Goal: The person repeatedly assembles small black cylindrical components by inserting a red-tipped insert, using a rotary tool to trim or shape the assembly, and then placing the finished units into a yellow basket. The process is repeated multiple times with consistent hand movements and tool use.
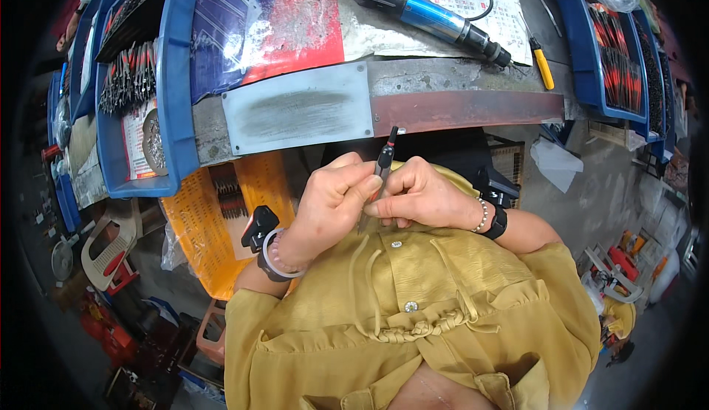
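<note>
In front of my chest, just past the bench edge, my left hand is closed around a slim pen-shaped tool. The tool is dark grey with a black and red upper end. It stands tilted, and its lower end narrows down between my hands. My right hand is curled close against my left, thumb and fingers pinched at the lower part of the same tool. The fingers partly hide that lower part, so its exact kind cannot be made out.
A pale plate with a dark smudge lies along the bench edge. Beyond it rest a blue and black rotary hand tool and a yellow-handled pointed tool. Blue bins of red and black pieces flank the bench; a yellow sheet hangs left.
</note>
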### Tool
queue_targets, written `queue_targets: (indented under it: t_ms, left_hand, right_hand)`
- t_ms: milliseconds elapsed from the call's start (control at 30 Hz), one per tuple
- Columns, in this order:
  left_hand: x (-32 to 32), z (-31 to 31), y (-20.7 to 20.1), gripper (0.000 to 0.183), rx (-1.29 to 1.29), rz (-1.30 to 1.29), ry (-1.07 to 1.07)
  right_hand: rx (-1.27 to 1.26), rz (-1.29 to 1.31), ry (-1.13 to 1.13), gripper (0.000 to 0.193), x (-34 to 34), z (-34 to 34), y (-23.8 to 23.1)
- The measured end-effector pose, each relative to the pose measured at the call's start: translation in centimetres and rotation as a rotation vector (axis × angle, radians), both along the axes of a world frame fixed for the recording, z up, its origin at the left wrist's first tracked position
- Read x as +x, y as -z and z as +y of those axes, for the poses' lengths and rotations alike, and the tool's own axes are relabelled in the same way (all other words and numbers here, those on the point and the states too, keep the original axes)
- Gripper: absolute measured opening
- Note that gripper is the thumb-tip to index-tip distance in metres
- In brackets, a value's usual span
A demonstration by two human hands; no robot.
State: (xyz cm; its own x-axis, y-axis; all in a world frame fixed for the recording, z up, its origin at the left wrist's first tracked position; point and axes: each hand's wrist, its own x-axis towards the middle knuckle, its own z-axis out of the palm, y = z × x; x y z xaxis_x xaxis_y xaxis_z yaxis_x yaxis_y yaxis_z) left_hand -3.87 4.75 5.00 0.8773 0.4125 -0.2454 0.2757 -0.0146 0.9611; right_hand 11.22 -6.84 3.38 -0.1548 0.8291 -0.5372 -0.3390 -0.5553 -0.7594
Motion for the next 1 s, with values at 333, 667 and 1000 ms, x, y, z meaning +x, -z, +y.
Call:
queue_targets:
  t_ms: [333, 667, 1000]
  left_hand:
    - [0.7, -0.3, 0.1, 0.014, 0.111, 0.001, -0.081]
    - [0.6, 0.7, -0.3, 0.013, 0.192, -0.026, -0.036]
    - [0.0, 1.0, -0.9, 0.014, 0.197, -0.029, 0.048]
  right_hand:
    - [-0.040, 0.124, 0.068, 0.024, 0.6, 0.8, 0.0]
    - [-0.029, 0.083, 0.036, 0.023, 0.5, 1.2, 0.0]
    - [-0.052, 0.101, -0.005, 0.023, 0.4, 1.0, -0.9]
